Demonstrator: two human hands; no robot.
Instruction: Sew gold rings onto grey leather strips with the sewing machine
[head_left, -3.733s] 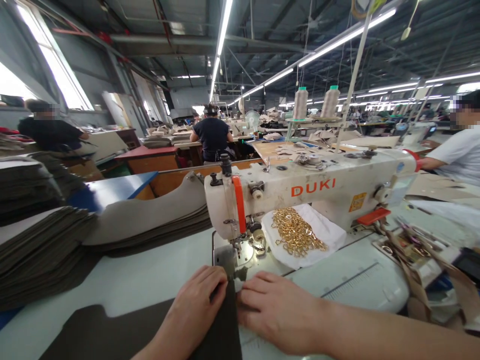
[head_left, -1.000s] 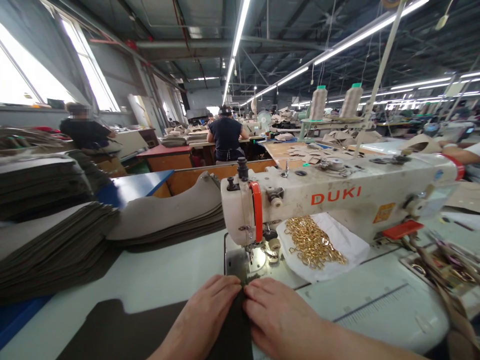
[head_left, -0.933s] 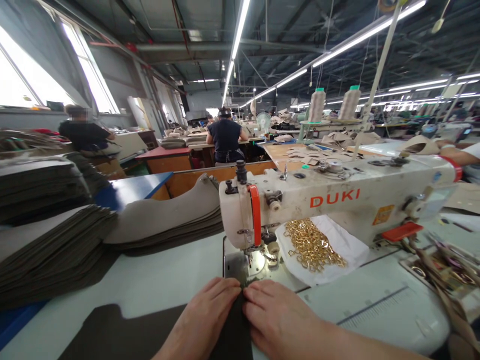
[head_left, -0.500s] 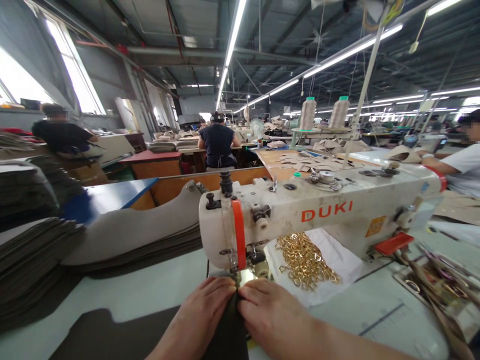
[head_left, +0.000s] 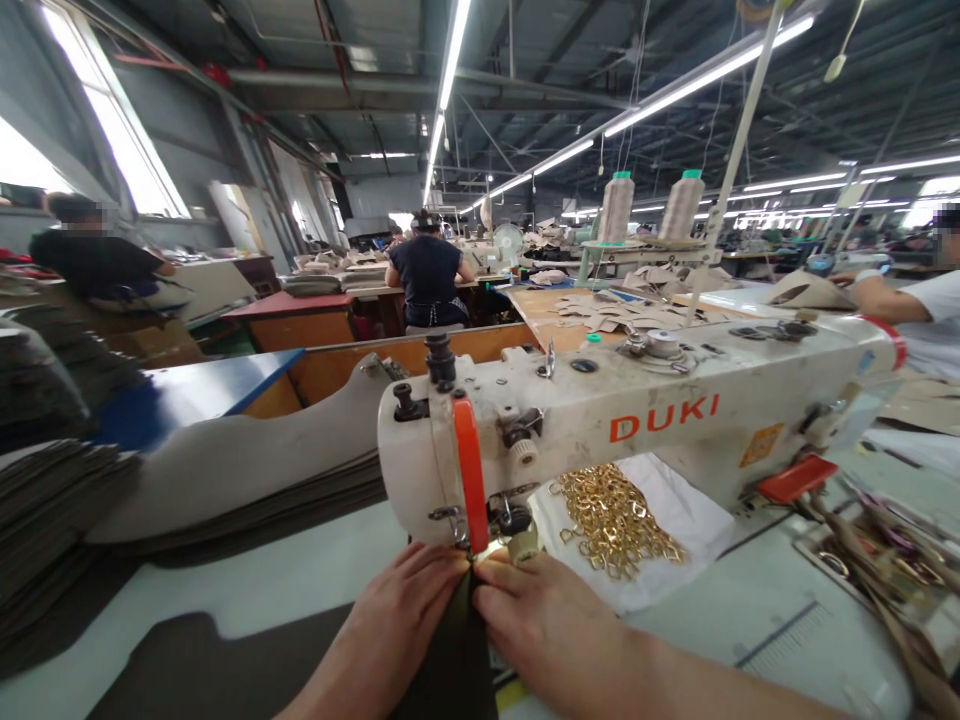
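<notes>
My left hand [head_left: 390, 630] and my right hand [head_left: 544, 625] lie flat side by side on a dark olive fabric piece [head_left: 457, 660]. Their fingertips press it right at the needle of a white DUKI sewing machine [head_left: 637, 420]. The fabric spreads left over the pale table [head_left: 277, 585] as a dark panel. Just behind my right hand, a pile of gold metal rings [head_left: 611, 520] sits on a white cloth under the machine's arm. The needle area is mostly hidden by the machine head and my fingers.
Stacks of cut grey-brown fabric panels [head_left: 247, 470] lie at the left. Tan straps and small hardware [head_left: 885, 550] crowd the right edge. Two thread cones [head_left: 649, 205] stand behind the machine. Other people sit at benches ahead [head_left: 427, 280], left [head_left: 97, 265] and right [head_left: 922, 310].
My hands have slid forward with the fabric, closer under the machine head. The view has shifted nearer to the machine and a little to the right.
</notes>
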